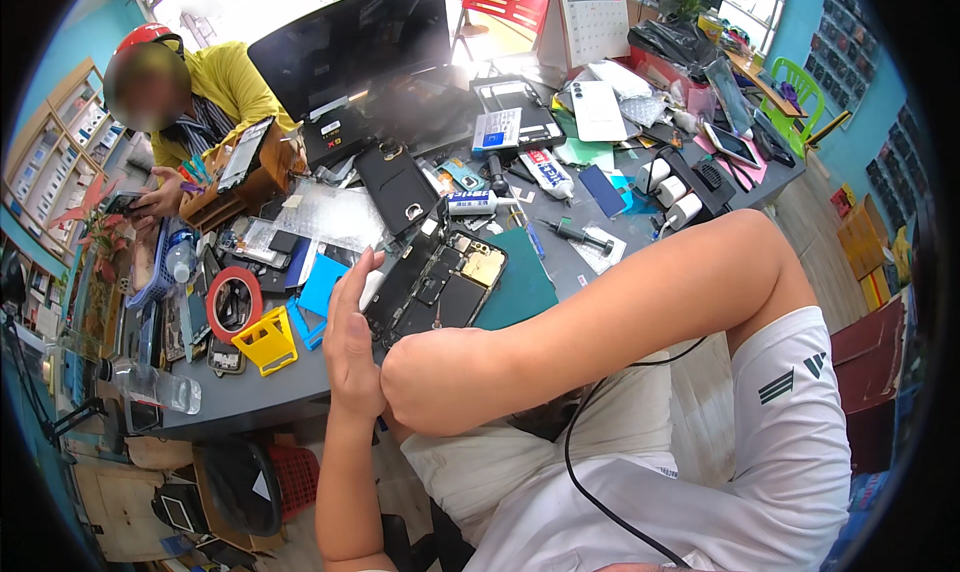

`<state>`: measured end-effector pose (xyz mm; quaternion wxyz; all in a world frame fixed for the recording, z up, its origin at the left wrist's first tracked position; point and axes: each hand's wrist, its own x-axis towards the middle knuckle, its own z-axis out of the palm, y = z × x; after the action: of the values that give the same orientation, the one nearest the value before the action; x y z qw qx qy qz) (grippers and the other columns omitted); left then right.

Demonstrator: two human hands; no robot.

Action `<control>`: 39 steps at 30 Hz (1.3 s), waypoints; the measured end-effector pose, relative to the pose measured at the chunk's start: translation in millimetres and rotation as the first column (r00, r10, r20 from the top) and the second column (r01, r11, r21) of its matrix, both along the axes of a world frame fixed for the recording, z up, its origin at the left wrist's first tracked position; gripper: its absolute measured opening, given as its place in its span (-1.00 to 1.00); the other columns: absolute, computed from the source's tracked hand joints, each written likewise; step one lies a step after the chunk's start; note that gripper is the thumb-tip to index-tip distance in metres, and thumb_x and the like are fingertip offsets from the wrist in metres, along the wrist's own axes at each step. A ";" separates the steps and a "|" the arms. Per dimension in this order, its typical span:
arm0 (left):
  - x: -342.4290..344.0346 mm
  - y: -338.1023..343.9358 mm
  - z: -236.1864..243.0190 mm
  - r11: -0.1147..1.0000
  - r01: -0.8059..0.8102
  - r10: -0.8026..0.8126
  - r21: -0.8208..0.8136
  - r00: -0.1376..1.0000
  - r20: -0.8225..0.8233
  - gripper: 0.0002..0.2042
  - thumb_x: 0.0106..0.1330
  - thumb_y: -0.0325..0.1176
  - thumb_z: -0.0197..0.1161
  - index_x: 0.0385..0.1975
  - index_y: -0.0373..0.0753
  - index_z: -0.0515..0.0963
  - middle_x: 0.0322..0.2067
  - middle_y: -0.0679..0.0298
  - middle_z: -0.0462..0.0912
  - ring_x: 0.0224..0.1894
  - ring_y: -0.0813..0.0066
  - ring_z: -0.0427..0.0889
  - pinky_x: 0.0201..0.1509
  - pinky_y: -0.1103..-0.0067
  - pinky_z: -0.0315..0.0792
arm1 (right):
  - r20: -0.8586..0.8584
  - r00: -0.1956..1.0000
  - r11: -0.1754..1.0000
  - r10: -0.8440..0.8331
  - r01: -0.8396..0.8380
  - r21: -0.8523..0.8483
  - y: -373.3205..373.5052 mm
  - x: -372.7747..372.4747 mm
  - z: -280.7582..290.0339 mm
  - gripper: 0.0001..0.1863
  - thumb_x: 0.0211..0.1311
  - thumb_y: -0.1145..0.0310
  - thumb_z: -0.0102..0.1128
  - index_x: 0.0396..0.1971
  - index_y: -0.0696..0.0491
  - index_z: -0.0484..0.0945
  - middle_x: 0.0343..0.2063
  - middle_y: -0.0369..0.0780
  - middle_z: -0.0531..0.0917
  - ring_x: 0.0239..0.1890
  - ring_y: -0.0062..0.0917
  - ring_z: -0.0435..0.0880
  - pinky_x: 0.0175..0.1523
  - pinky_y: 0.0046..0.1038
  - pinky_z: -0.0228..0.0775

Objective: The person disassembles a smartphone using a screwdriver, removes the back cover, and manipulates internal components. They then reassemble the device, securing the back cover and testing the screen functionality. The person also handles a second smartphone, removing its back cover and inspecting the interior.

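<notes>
One cluttered grey worktable fills the frame's middle. On it, just above centre, lies an opened phone beside a green mat. At lower centre, the left hand is raised, fingers straight together, touching the bent right elbow; the right hand is out of view.

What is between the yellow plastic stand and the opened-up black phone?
In the head view, the person's raised left hand sits between the yellow plastic stand and the opened black phone, with blue plastic pieces behind the hand.
</notes>
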<state>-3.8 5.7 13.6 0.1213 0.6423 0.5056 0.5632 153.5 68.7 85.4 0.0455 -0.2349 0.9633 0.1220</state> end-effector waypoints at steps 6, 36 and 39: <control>-0.8 -3.2 2.9 1.000 -0.006 0.006 -0.018 1.000 0.023 -0.38 0.73 -0.04 -0.23 0.50 -0.43 0.39 0.35 -0.11 0.56 0.45 0.06 0.47 0.61 0.25 0.17 | -0.186 0.981 0.984 -0.062 0.030 -0.173 11.8 9.2 -7.3 -0.81 0.13 0.36 0.33 -0.54 0.18 0.70 -0.53 -0.15 0.68 -0.55 -0.32 0.75 -0.48 -0.28 0.56; -3.8 -0.6 -1.9 0.998 0.030 -0.032 0.051 0.999 0.026 -0.46 0.72 -0.11 -0.06 0.47 -0.41 0.44 0.32 -0.08 0.58 0.40 0.07 0.52 0.53 0.29 0.30 | -0.457 0.729 0.860 -0.509 0.448 -0.244 124.1 118.2 -24.6 -0.82 0.17 0.44 0.40 -0.31 0.06 0.54 -0.33 -0.24 0.54 -0.48 -0.34 0.68 -0.44 -0.26 0.50; -1.0 -2.1 -0.3 0.999 0.042 -0.043 0.023 0.997 0.064 -0.44 0.72 -0.07 -0.05 0.49 -0.38 0.42 0.34 -0.06 0.55 0.40 0.10 0.52 0.47 0.29 0.40 | -0.401 0.747 0.847 -0.531 0.486 -0.215 122.7 123.6 -26.2 -0.81 0.16 0.42 0.39 -0.30 0.08 0.54 -0.31 -0.21 0.54 -0.46 -0.32 0.71 -0.41 -0.24 0.54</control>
<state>-4.8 3.6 13.3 0.1426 0.6356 0.4816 0.5863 277.1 191.4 59.2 -0.1562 0.0688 0.9794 0.1084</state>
